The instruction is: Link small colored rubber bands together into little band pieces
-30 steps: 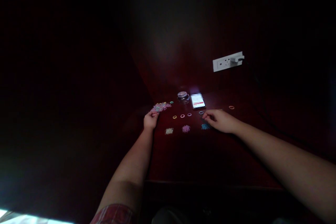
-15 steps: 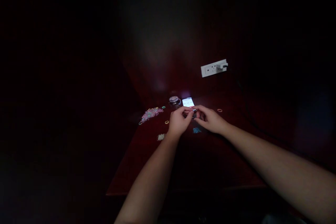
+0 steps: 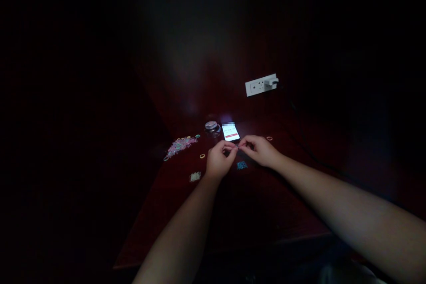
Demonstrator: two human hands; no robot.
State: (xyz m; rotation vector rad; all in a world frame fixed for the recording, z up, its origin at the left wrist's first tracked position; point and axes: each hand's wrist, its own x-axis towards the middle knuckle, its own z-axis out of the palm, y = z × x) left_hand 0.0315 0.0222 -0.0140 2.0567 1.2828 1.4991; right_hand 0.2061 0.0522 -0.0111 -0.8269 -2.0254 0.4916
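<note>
Above the dark red table [image 3: 186, 217], my left hand [image 3: 219, 159] and my right hand [image 3: 261, 150] meet at the fingertips, each in a pinch. Between them is something small and thin, too dim to name. Just below the fingers lies a small cluster of blue bands [image 3: 242, 165]. A cluster of pale bands [image 3: 195, 177] rests left of my left wrist, and a single yellow band [image 3: 202, 156] lies farther back. Farther left spreads a pile of pastel elastic bands [image 3: 181, 145]. Right of my right hand, a pink band [image 3: 269, 138] lies alone.
A phone [image 3: 230, 132] with a lit screen stands behind my hands, beside a round lidded jar [image 3: 212, 128]. On the wall is a white socket panel [image 3: 254, 87] with a plug [image 3: 272, 82] in it. The surroundings are very dark.
The view has shifted, so the scene sits a little farther left. My hands have come down slightly from in front of the phone, showing more of its screen. My fingertips remain together.
</note>
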